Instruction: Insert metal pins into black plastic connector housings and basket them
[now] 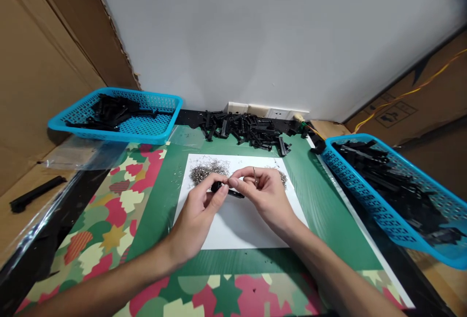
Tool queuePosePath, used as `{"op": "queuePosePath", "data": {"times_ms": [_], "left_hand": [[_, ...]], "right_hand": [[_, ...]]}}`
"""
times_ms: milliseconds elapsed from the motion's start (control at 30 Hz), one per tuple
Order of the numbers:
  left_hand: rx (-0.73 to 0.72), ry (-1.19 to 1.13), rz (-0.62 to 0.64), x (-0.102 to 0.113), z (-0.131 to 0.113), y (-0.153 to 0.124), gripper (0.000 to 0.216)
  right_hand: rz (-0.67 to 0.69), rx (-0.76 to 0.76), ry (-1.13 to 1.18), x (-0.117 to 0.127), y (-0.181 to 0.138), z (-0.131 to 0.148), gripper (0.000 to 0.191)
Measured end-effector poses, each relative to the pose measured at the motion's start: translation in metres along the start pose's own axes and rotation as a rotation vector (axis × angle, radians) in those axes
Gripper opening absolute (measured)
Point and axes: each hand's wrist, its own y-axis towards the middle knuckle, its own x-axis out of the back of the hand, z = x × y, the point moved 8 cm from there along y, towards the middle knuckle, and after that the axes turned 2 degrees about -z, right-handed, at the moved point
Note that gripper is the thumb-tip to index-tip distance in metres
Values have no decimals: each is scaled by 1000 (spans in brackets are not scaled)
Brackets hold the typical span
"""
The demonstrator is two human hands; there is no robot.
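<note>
over the white sheet (237, 229) in the middle of the green mat (328, 210), both hands meet: the left hand (199, 214) pinches a small black plastic part (226, 190) between thumb and fingers, and the right hand (264, 193) grips the same part's right end, with a thin metal piece (254, 176) held in its curled fingers. just beyond, a heap of tiny metal springs (206, 171) lies on the sheet. farther off sits a pile of black parts (248, 129) by the wall; a blue basket (116, 115) stands far left, another blue basket (397, 200) on the right, both holding black parts
</note>
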Motion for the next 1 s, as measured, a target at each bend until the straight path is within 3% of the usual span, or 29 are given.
{"op": "queuePosePath", "data": {"times_ms": [233,367,600,733,1000], "left_hand": [[-9,14,-42,4,-3,3,31],[8,5,-69,7,-2,4,32],[23,-33,-46,5,2,5,36],[-1,-54,-30,2,-4,3,33],[-107,115,-132,12,-16,1,29]], "right_hand": [[-95,147,-198,-2,-8,13,20],[-169,159,-205,2,-10,13,22],[-140,119,-87,2,-5,6,26],[-120,136,-144,-1,-8,6,26],[-120,185,-265,1,-10,16,25]]}}
